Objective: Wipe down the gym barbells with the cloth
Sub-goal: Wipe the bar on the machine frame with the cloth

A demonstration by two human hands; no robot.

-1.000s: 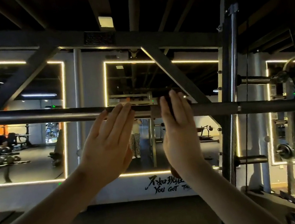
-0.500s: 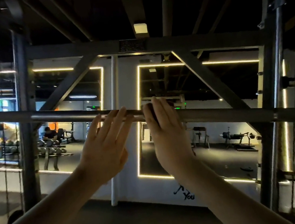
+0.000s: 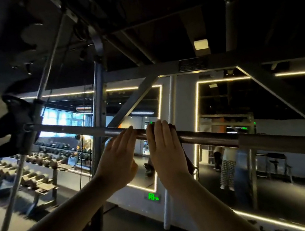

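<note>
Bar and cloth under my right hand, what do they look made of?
Bar: metal, probably steel, smooth dark-grey finish with a light streak along it. Cloth: soft dark fabric, seemingly, since it drapes limp below the right hand; weave too dim to tell.

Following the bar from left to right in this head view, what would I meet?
Black bracket → left hand → right hand pressing the dark cloth → thicker barbell sleeve.

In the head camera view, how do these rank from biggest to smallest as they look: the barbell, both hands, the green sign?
1. barbell, spanning most of the frame.
2. left hand and right hand: alike, so tied.
3. green sign, smallest, though it is farther away.
</note>
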